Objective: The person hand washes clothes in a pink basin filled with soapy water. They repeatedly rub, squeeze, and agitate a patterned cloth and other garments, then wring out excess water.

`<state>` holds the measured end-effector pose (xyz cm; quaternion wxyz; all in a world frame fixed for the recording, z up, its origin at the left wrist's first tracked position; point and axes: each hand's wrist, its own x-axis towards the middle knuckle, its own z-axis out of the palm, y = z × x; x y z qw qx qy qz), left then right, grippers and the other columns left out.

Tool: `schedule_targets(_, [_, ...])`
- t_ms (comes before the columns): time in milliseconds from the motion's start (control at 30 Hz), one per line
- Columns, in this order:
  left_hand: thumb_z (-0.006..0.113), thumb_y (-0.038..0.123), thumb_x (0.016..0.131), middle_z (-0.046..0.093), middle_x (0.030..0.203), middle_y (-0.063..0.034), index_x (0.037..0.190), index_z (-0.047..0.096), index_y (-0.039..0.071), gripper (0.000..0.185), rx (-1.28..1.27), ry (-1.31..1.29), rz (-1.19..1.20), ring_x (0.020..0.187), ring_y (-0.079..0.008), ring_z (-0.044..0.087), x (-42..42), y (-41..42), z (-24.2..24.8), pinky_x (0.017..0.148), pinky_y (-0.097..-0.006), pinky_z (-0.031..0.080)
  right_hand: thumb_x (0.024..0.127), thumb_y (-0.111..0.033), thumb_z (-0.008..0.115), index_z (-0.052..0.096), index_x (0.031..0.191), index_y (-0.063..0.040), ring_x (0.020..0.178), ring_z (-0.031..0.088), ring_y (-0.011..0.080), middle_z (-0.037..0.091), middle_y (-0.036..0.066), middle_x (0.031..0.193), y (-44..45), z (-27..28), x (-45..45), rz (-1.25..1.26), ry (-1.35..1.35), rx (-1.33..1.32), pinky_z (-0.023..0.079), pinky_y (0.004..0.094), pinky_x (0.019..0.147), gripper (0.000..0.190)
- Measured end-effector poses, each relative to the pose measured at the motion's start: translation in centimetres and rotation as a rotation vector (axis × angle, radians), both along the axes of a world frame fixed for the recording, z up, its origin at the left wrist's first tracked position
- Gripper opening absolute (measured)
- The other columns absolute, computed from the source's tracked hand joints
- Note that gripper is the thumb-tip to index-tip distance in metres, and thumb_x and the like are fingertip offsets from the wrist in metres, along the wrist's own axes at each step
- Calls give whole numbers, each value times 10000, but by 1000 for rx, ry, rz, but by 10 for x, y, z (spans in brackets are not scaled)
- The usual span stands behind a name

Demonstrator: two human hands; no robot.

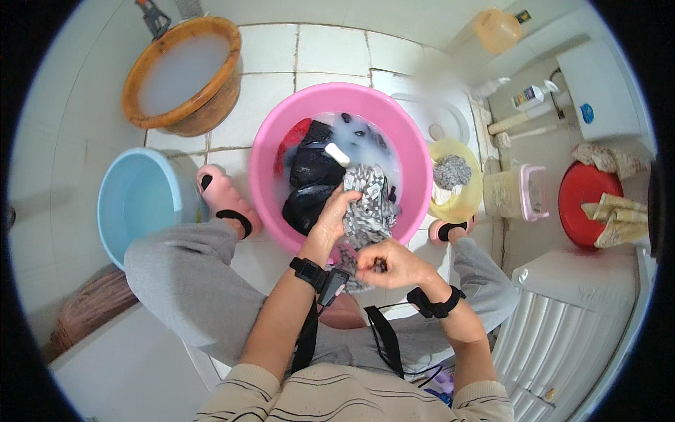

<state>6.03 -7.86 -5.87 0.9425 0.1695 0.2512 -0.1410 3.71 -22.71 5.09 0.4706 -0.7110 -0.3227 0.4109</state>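
A large pink plastic basin (pixel 340 95) stands on the floor before me, with cloudy water and wet clothes in it. My left hand (pixel 333 213) holds a black, white and grey checked cloth (pixel 365 198) over the near part of the basin. Near the basin's front edge my right hand (pixel 393 264) is closed around a lower part of the same cloth, its fingers curled. Black garments (pixel 314 169) lie in the water beside a red one (pixel 295 136). A white bar, seemingly soap (pixel 337 154), rests by the black clothes.
At upper left stands a wooden tub (pixel 211 113) of cloudy water; a light blue bucket (pixel 105 205) is below it. A yellow basin (pixel 477 198) with a grey cloth (pixel 451 172) touches the pink one's right side. A red basin (pixel 580 203) and a white ribbed panel (pixel 553 343) are farther right.
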Motion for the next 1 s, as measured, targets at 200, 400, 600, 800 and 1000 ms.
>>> schedule_targets(200, [459, -93, 731, 546, 1199, -97, 1351, 391, 33, 636, 69, -178, 75, 1093, -228, 557, -14, 1, -3, 946, -346, 461, 824, -97, 710, 472, 1187, -42, 807, 532, 96, 558, 24, 936, -9, -86, 31, -663, -128, 133, 457, 239, 729, 437])
schedule_targets(400, [435, 285, 948, 569, 1212, -113, 1281, 468, 38, 416, -172, 48, 285, 1120, -239, 550, -20, -13, -26, 1004, -389, 411, 804, -62, 669, 396, 1308, -1, 1048, 538, 174, 590, 120, 1091, 6, -131, 41, -677, 241, -78, 441, 296, 894, 576])
schedule_targets(600, [482, 512, 906, 648, 1058, -111, 1138, 598, 69, 513, -380, 134, 264, 939, -253, 625, -36, -1, -47, 870, -405, 508, 681, -8, 519, 581, 921, -9, 919, 591, 271, 608, 141, 925, 37, -92, -20, -578, -392, -15, 432, 339, 910, 249])
schedule_targets(800, [578, 466, 875, 660, 963, -89, 1098, 606, 57, 467, -176, 230, 204, 849, -197, 643, -29, -9, -49, 719, -349, 548, 823, -175, 562, 579, 798, 0, 753, 606, 432, 616, 257, 810, 72, -75, 1, -583, -549, -178, 476, 441, 707, 178])
schedule_targets(1000, [647, 307, 864, 648, 881, -49, 1031, 632, 9, 342, 166, 383, 282, 754, -150, 617, -16, -25, -66, 651, -305, 493, 905, -305, 513, 641, 824, -2, 701, 617, 430, 601, 258, 718, 71, -92, 31, -594, -560, -464, 470, 468, 633, 340])
